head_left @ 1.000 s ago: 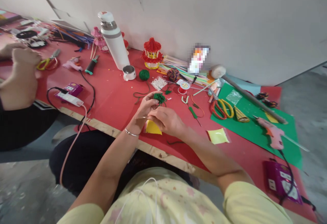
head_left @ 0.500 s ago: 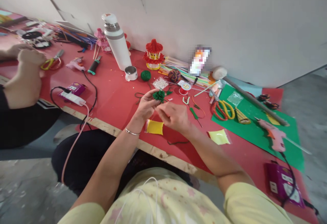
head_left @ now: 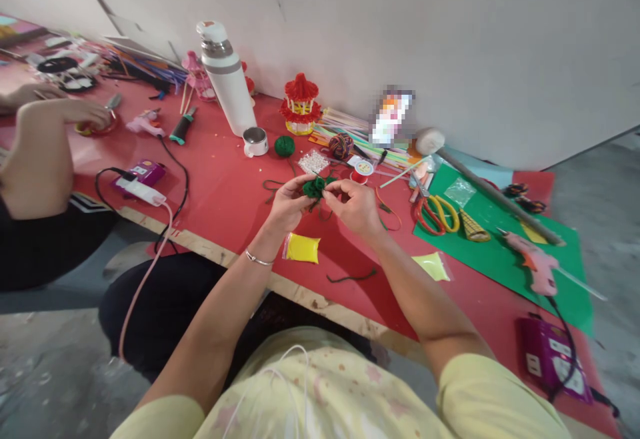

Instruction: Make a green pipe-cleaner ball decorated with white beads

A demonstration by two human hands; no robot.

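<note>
Between my hands, above the red table [head_left: 230, 192], is a small dark green yarn piece [head_left: 313, 188], looped like crochet work. My left hand [head_left: 291, 203] grips it from the left with thumb and fingers. On its other side my right hand [head_left: 354, 207] pinches its edge between thumb and forefinger. Dark yarn trails onto the table beneath. Just beyond lie a green yarn ball [head_left: 285, 146], a bag of white beads [head_left: 313, 162] and a red thread spool [head_left: 361, 172]. A yellow packet [head_left: 303, 248] sits below my left hand, and a loose yarn strand [head_left: 351, 276] lies near the table edge.
At right are scissors [head_left: 436, 215], a pink glue gun [head_left: 535, 262] on green sheet [head_left: 505, 279], and a purple power strip [head_left: 553, 355]. A white flask [head_left: 227, 82] and metal cup [head_left: 255, 141] stand behind. Another person's hand [head_left: 83, 111] reaches over scissors at left.
My right hand has turned and moved up and right, its fingertips now on the green yarn piece. At left, the other person's hand has moved over the scissors.
</note>
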